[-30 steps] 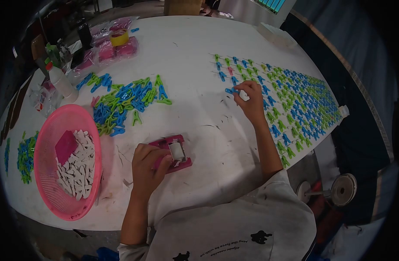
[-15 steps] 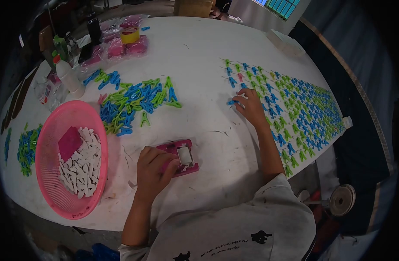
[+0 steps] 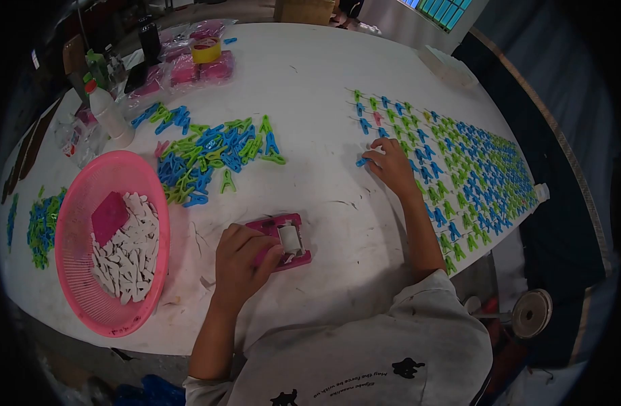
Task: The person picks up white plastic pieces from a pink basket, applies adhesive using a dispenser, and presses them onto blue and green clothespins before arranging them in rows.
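Observation:
My left hand [image 3: 246, 260] rests over the left part of a magenta tray-like device [image 3: 302, 260] with a pale block in it; its fingers are bent, and whether they grip the device or something small is hidden. Over at the right, my right hand [image 3: 389, 162] pinches a blue clip [image 3: 362, 162] between thumb and fingers. That hand is at the left edge of rows of blue and green clips [image 3: 469, 179] lying on the table. A heap of loose blue and green clips [image 3: 212, 152] lies left of centre.
A pink basket [image 3: 63, 254] of white pieces [image 3: 131, 257] stands at the left. Behind it are a white bottle [image 3: 109, 111], wrapped pink packs [image 3: 184, 70] and yellow tape [image 3: 206, 51]. More clips [image 3: 43, 227] lie far left. A round metal disc [image 3: 532, 313] is beside the table.
The view has shifted slightly. Both hands keep nearly the same places, and the right one still has the blue clip.

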{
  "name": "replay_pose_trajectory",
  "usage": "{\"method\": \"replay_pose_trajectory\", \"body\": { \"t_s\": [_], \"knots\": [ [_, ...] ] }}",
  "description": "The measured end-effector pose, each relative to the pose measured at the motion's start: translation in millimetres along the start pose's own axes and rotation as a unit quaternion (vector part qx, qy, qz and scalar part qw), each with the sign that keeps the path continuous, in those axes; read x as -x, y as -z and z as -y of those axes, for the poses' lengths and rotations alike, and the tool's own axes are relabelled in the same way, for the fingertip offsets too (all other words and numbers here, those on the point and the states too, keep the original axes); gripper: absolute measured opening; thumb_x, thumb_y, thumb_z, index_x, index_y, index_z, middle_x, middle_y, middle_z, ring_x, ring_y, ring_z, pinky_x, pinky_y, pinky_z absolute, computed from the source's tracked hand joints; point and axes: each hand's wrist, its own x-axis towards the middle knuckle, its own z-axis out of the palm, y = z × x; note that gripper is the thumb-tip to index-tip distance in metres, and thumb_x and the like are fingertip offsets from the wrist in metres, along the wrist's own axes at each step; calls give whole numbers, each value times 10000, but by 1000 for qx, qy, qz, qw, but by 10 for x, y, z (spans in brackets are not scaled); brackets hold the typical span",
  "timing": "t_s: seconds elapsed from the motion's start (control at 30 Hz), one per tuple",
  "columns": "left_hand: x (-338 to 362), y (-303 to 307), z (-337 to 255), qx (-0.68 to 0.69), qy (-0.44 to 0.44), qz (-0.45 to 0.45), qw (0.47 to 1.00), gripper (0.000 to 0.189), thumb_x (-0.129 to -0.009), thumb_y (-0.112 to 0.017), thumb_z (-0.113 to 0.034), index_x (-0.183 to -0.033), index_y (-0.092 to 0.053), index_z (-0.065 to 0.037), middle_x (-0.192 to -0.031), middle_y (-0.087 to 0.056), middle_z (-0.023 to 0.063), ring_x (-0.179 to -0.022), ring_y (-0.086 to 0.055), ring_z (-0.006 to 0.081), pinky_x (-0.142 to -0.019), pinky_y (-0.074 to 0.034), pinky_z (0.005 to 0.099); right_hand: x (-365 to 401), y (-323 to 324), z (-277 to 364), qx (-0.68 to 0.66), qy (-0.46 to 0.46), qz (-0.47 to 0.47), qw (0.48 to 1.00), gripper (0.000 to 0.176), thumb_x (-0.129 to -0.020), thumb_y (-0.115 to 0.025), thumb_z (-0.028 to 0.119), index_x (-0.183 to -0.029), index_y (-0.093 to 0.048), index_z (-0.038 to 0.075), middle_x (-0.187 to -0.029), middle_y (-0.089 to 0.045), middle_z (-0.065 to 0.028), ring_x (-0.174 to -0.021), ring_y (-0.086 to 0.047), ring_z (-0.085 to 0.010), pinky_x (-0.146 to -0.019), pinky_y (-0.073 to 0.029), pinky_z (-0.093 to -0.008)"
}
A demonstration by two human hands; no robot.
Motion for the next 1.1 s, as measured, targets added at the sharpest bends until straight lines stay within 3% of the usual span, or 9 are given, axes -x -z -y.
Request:
{"method": "replay_pose_trajectory", "body": {
  "t_s": [0.5,0.67,0.77,1.1],
  "knots": [
    [2,26,-4,-18,-24,0,1000,122,-759,-785,-129,-830,-701,-75,-808,-633,48,-765,-573,244,-704,-443,364,31,-16,158,6,-18,-21,1000,256,-770,-710,40,-1009,-748,124,-1017,-590,-47,-942,-557,-246,-789,-502,-364],
    [-10,41,-23,-20,-22,5,1000,123,-759,-785,-133,-825,-698,-78,-800,-631,47,-760,-575,245,-705,-445,365,65,-19,366,-18,-57,-20,998,301,-794,-667,62,-1085,-728,104,-899,-596,-78,-851,-566,-258,-734,-492,-373],
    [-11,38,-30,-25,-26,3,999,124,-762,-784,-140,-823,-695,-79,-796,-630,48,-756,-577,246,-702,-445,366,71,-27,440,-18,-57,1,998,274,-795,-665,79,-1059,-733,102,-830,-592,-83,-801,-574,-261,-707,-484,-381],
    [-13,37,-15,-39,-34,10,999,120,-770,-781,-147,-818,-688,-89,-796,-630,36,-748,-590,231,-685,-431,361,214,-174,419,-24,-74,-20,997,210,-775,-656,86,-971,-733,82,-844,-627,-95,-796,-596,-267,-693,-490,-388]
  ]
}}
